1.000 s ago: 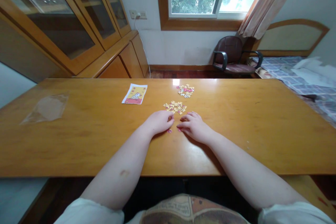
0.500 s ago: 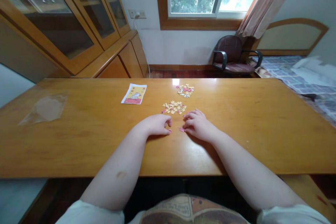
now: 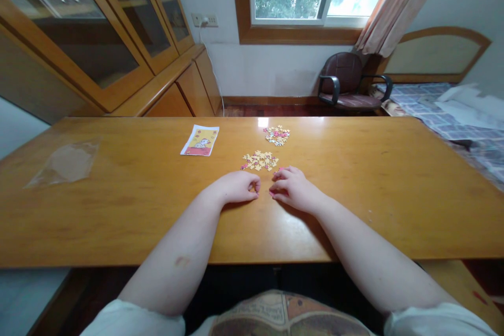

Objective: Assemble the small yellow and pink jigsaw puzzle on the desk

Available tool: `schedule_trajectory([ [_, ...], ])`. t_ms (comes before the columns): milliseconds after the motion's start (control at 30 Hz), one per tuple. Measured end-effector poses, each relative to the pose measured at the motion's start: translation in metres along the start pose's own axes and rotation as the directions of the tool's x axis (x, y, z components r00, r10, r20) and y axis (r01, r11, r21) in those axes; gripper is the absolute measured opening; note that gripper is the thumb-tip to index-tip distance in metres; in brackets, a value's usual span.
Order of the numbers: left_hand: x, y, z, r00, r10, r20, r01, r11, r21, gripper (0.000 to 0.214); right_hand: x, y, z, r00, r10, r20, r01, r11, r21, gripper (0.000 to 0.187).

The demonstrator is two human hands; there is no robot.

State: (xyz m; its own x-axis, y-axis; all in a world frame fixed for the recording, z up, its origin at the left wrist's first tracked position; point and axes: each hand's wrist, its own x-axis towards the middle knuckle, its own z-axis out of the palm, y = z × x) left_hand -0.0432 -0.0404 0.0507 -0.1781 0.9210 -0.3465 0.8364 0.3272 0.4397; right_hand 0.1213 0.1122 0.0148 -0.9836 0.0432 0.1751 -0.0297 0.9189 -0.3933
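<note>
My left hand (image 3: 241, 187) rests at the table's middle, thumb and fingers curled into a pinch on a small jigsaw piece that is mostly covered. Facing it across a narrow gap, my right hand (image 3: 292, 187) has its fingertips on a pink jigsaw piece (image 3: 271, 193) against the tabletop. More pink shows at the far side of its fingers. Just beyond both hands lies a loose heap of mostly yellow jigsaw pieces (image 3: 259, 159). Farther back is a second heap of pink, yellow and pale pieces (image 3: 277, 135).
A picture card (image 3: 200, 140) with a white animal on yellow and pink lies left of the heaps. At the far left is a clear plastic bag (image 3: 66, 163). The wooden table (image 3: 137, 220) has its front edge under my forearms. A chair (image 3: 344, 81) stands beyond it.
My left hand's finger and thumb have closed together and moved slightly right, covering the small piece more. My right fingers have shifted slightly left over the pink piece. The heaps are unchanged.
</note>
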Motion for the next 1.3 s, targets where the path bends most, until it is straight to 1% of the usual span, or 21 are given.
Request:
schedule_trajectory([
  [233, 0.003, 0.001, 0.003, 0.999, 0.015, -0.030, -0.014, 1.000, 0.026, 0.015, -0.008, 0.015, -0.018, 0.993, 0.074, 0.088, -0.072, 0.997, -0.024, 0.011],
  [367, 0.004, 0.003, 0.006, 0.998, 0.047, -0.033, -0.045, 0.998, 0.047, 0.016, -0.009, 0.019, -0.027, 0.991, 0.074, 0.112, -0.073, 0.997, -0.010, 0.012],
  [467, 0.005, 0.005, 0.008, 0.997, 0.067, -0.038, -0.065, 0.996, 0.063, 0.016, -0.007, 0.023, -0.033, 0.988, 0.133, 0.075, -0.132, 0.991, -0.025, 0.013],
  [567, 0.005, 0.004, 0.008, 0.996, 0.072, -0.053, -0.068, 0.995, 0.067, 0.018, -0.006, 0.029, -0.034, 0.974, 0.226, 0.013, -0.224, 0.969, -0.106, 0.015],
  [633, 0.005, 0.002, 0.008, 0.995, 0.059, -0.076, -0.054, 0.996, 0.071, 0.021, -0.005, 0.030, -0.031, 0.970, 0.245, 0.010, -0.241, 0.960, -0.142, 0.015],
  [733, 0.006, 0.000, 0.007, 0.994, 0.038, -0.099, -0.030, 0.997, 0.077, 0.026, -0.004, 0.027, -0.026, 0.974, 0.226, 0.029, -0.220, 0.965, -0.144, 0.015],
  [867, 0.006, 0.001, 0.008, 0.994, 0.042, -0.099, -0.035, 0.997, 0.070, 0.022, -0.001, 0.020, -0.020, 0.979, 0.197, 0.042, -0.191, 0.974, -0.120, 0.013],
  [967, 0.007, 0.005, 0.010, 0.995, 0.066, -0.077, -0.062, 0.997, 0.052, 0.017, 0.000, 0.018, -0.015, 0.983, 0.179, 0.032, -0.174, 0.978, -0.115, 0.012],
  [1100, 0.007, 0.008, 0.011, 0.992, 0.114, -0.050, -0.113, 0.993, 0.025, 0.017, 0.002, 0.018, -0.010, 0.990, 0.136, 0.026, -0.133, 0.987, -0.091, 0.011],
  [1200, 0.006, 0.006, 0.010, 0.990, 0.117, -0.077, -0.116, 0.993, 0.021, 0.019, 0.001, 0.018, -0.010, 0.993, 0.117, 0.005, -0.116, 0.991, -0.069, 0.012],
  [1300, 0.006, 0.002, 0.008, 0.987, 0.088, -0.134, -0.083, 0.996, 0.044, 0.020, 0.000, 0.018, -0.013, 0.992, 0.127, -0.011, -0.127, 0.990, -0.061, 0.013],
])
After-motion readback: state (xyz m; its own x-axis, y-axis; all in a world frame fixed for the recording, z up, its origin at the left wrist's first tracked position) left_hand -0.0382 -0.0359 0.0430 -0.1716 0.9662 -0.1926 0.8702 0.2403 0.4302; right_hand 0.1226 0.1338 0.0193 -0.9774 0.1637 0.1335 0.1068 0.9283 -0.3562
